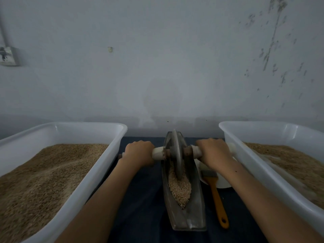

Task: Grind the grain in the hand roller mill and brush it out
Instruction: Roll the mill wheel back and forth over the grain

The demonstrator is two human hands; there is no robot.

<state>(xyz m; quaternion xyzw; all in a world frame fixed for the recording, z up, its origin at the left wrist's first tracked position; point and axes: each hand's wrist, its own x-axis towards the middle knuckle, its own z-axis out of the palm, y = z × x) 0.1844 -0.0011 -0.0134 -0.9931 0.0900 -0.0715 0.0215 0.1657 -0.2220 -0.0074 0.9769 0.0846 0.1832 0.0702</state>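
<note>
Gripping the axle either side of the wheel (176, 153), my left hand (139, 152) and right hand (214, 153) curl tightly round its pale handles, fingers fully wrapped. The mill (184, 213), a narrow boat-shaped trough, sits on dark cloth between two tubs, with grain (179, 189) heaped in its near half. The wheel looks heavy and rigid, best held at the handles; loose grain should scatter easily. A brush (216, 197) lies just right.
</note>
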